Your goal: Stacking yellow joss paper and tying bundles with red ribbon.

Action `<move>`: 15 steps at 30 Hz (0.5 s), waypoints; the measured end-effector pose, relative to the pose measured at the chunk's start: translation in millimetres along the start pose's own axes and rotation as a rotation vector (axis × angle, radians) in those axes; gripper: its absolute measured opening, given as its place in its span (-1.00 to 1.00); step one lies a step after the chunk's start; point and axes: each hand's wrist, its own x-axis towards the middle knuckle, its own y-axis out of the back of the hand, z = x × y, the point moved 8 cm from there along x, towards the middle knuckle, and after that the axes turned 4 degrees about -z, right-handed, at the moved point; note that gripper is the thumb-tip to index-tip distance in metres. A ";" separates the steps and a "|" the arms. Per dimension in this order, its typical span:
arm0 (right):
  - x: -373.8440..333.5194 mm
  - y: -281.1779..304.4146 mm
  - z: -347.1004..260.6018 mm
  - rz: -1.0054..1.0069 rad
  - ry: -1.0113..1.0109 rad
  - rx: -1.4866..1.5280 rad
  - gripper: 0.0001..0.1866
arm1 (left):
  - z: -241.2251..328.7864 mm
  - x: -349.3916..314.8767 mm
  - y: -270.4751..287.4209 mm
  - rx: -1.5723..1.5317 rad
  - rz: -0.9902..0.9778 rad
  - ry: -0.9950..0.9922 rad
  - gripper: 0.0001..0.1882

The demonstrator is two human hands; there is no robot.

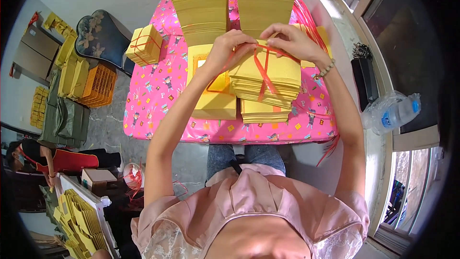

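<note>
From the head view, your left hand [234, 43] is pinching the red ribbon [263, 74] at the top of the yellow paper bundle [286, 69], and your right hand [291, 38] is curled over the ribbon just beside it; whether those fingertips grip it, I can't tell. The bundle sits right in front of you, tilted on a lower yellow stack [264, 116], which probably props it within easy reach. Ribbon crosses its face, likely to keep the sheets together. Tall stacks [265, 5] stand beyond on the pink tablecloth [167, 98], seemingly leaving your forearms room.
</note>
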 end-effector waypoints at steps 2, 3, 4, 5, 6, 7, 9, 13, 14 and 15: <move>5.3 -4.2 -0.9 0.008 0.002 -0.014 -0.75 | 4.0 -4.2 2.8 0.014 0.040 -0.018 -0.87; 6.5 -7.8 -0.4 -0.056 -0.066 -0.049 -0.73 | 7.2 -5.4 4.8 0.021 0.079 -0.040 -0.85; 7.1 -11.9 1.0 -0.121 -0.133 -0.083 -0.72 | 8.2 -5.8 4.3 0.020 0.079 -0.040 -0.85; 8.5 -12.7 -1.9 -0.121 -0.134 -0.083 -0.72 | 9.7 -6.5 5.9 0.029 0.104 -0.046 -0.85; 10.2 -14.4 -2.6 -0.122 -0.156 -0.086 -0.72 | 10.1 -7.7 7.4 0.039 0.128 -0.051 -0.85; 11.2 -15.3 -1.7 -0.124 -0.179 -0.089 -0.71 | 9.8 -8.3 6.8 0.039 0.128 -0.050 -0.85; 13.7 -16.4 3.2 -0.138 -0.149 -0.054 -0.74 | 6.5 -9.5 9.4 0.005 0.178 -0.014 -0.83; 16.9 -19.4 8.3 -0.209 -0.117 0.039 -0.79 | 9.0 -10.0 7.4 -0.045 0.240 -0.063 -0.83; 17.2 -20.9 9.3 -0.210 -0.119 0.040 -0.79 | 8.1 -10.2 6.8 -0.035 0.252 -0.060 -0.83; 19.3 -20.0 6.5 -0.163 -0.092 0.052 -0.81 | 7.1 -10.6 7.0 -0.023 0.264 -0.056 -0.83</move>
